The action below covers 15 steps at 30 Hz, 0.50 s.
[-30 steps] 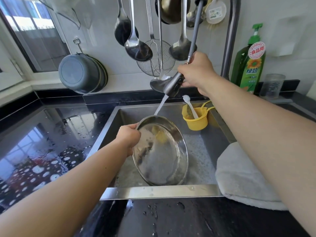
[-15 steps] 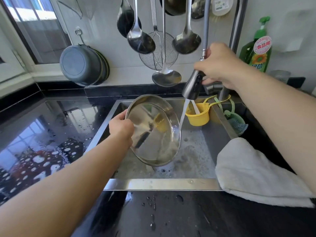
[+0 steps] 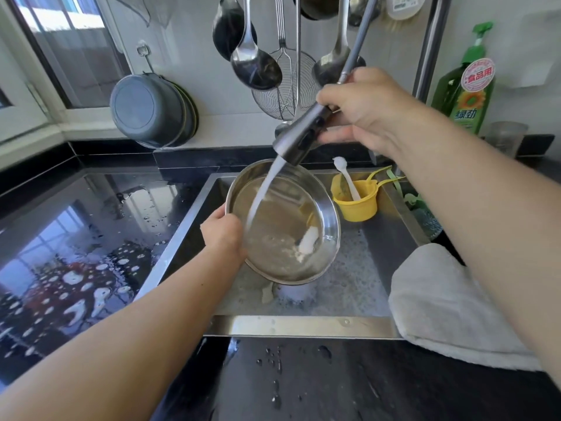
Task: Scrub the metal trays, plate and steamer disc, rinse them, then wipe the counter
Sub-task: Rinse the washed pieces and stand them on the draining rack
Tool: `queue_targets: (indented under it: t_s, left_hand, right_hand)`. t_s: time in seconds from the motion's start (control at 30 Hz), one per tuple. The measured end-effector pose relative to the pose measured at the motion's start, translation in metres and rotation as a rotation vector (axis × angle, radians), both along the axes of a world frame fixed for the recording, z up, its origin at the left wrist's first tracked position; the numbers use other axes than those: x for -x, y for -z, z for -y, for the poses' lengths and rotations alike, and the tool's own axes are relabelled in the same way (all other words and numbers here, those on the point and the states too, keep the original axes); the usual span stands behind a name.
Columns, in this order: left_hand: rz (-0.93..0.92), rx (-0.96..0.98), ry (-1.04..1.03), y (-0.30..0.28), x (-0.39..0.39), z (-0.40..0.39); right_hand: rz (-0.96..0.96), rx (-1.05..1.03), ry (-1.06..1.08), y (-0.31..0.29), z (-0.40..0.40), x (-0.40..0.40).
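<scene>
both forearms reach in from the bottom corners over the black counter (image 3: 349,387). the right hand (image 3: 367,113) is raised above the steel sink (image 3: 303,326), fingers wrapped around the grey pull-out sprayer head (image 3: 299,138), which points down and left. the left hand (image 3: 223,235) sits lower, gripping the left rim of one round metal tray (image 3: 285,226), thumb on the near edge, the other fingers hidden behind it. the tray is held tilted over the sink basin, its inside facing the camera, and one stream of water (image 3: 262,192) arcs from the sprayer onto it and splashes near the lower right wall. foamy water lies on the sink floor below.

one white cloth (image 3: 449,305) drapes over the sink's right front corner, partly covered by the right arm. three grey basins (image 3: 151,109) hang stacked on the wall. three ladles and one wire skimmer (image 3: 287,86) hang above, their handles cut off at the top. one green dish soap bottle (image 3: 466,92) stands at the right, and one yellow cup (image 3: 355,199) holding a white spoon sits in the sink's far corner.
</scene>
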<state>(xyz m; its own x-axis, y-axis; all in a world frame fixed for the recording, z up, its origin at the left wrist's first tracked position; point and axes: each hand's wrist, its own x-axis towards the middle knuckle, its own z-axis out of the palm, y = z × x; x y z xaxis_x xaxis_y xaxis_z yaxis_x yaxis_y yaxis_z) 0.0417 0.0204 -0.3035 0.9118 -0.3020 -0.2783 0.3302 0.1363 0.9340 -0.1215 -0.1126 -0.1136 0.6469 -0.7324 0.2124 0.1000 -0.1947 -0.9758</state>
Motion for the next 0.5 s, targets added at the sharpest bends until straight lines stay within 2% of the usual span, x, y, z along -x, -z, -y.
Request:
queue_targets:
  t_s: [0.17, 0.27, 0.37, 0.5]
  left_hand:
    - [-0.01, -0.015, 0.042, 0.006, 0.004, 0.002]
    - [-0.049, -0.01, 0.034, 0.011, 0.001, 0.003]
    - [-0.119, 0.061, 0.01, 0.01, 0.002, 0.001]
    - [-0.126, 0.111, 0.096, 0.0, 0.013, -0.001]
  right_hand:
    - [0.01, -0.012, 0.014, -0.002, -0.005, -0.008]
    - [-0.049, 0.024, -0.01, -0.003, -0.002, 0.003]
    - [-0.107, 0.039, -0.031, -0.005, 0.002, 0.018]
    - [-0.171, 0.074, -0.033, -0.005, 0.007, 0.031]
